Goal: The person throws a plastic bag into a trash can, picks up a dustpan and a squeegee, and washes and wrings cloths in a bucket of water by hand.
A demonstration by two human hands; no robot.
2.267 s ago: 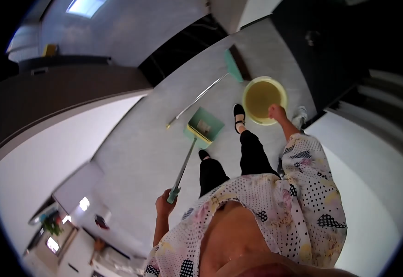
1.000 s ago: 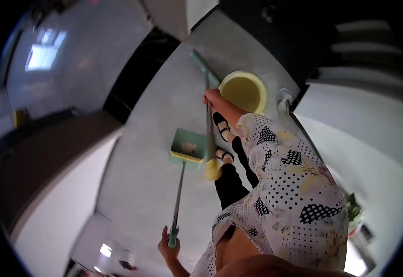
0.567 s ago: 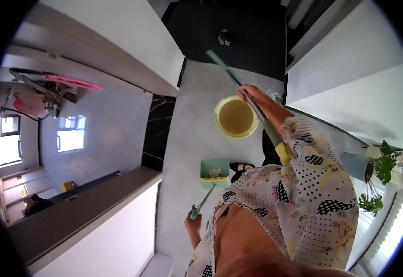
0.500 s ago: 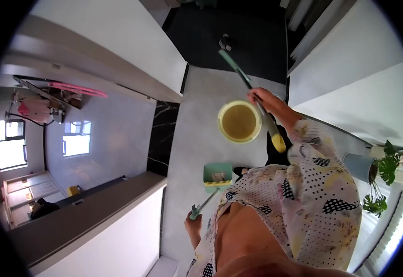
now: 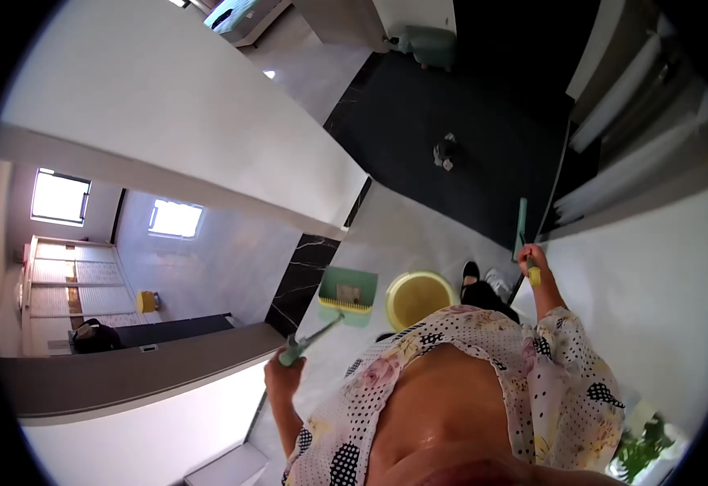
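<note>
In the head view, the left hand has its grip wrapped around the handle of a green dustpan. The dustpan is near the floor, to the left of a yellow bucket and apart from it. Some pale scraps lie inside the dustpan, so I judge that a part is already collected and the emptying is not yet done. The bucket holds brownish water.

The right hand has its fingers closed on a broom, with the green broom head pointing away, beside the dark mat. Whether it touches the floor, I cannot tell. How much sweeping is left, I also cannot judge.
</note>
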